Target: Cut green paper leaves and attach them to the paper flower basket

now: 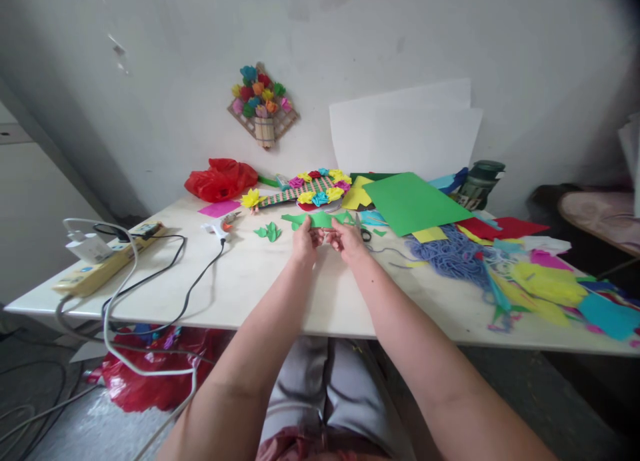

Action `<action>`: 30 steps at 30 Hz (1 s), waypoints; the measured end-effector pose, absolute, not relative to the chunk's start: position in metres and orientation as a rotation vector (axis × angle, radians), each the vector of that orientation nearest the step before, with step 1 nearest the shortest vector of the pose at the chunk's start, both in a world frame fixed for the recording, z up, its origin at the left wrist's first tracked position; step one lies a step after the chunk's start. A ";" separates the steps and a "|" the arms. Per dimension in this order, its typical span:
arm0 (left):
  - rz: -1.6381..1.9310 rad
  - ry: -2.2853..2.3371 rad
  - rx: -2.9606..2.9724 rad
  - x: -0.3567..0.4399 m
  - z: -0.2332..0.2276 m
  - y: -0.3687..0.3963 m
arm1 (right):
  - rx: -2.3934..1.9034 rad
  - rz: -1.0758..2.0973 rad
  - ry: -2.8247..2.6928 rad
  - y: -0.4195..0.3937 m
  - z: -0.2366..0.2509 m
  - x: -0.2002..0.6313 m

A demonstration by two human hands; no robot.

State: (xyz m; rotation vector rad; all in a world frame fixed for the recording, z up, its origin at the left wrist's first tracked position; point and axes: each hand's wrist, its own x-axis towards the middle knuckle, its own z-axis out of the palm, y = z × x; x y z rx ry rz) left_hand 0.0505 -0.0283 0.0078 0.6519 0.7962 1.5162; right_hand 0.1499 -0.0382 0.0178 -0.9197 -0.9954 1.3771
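Over a white table (235,294), hands (304,240) gripping green paper (321,218), probably scissors (367,235) close by, leaf cutouts (272,232) left, blue yarn (453,256) right.

two hands (304,240) (347,238), one glue gun (217,230)

The left arm (253,334) and right arm (425,338) stretch up from the frame's bottom. Near the middle, the left hand (304,241) and right hand (349,240) are close together, thumbs (306,226) on top, fingers (317,236) curled.
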 end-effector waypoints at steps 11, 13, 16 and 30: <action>1.499 0.789 0.588 0.049 0.017 -0.033 | -0.967 1.271 -0.969 -0.040 0.018 0.151; 1.480 0.770 0.593 0.047 0.018 -0.032 | -0.966 1.268 -0.972 -0.041 0.018 0.151; 1.445 0.744 0.646 0.046 0.017 -0.031 | -0.958 1.260 -0.957 -0.041 0.018 0.151; 1.565 0.834 1.036 0.046 0.005 -0.027 | -0.940 1.373 -0.872 -0.034 0.017 0.155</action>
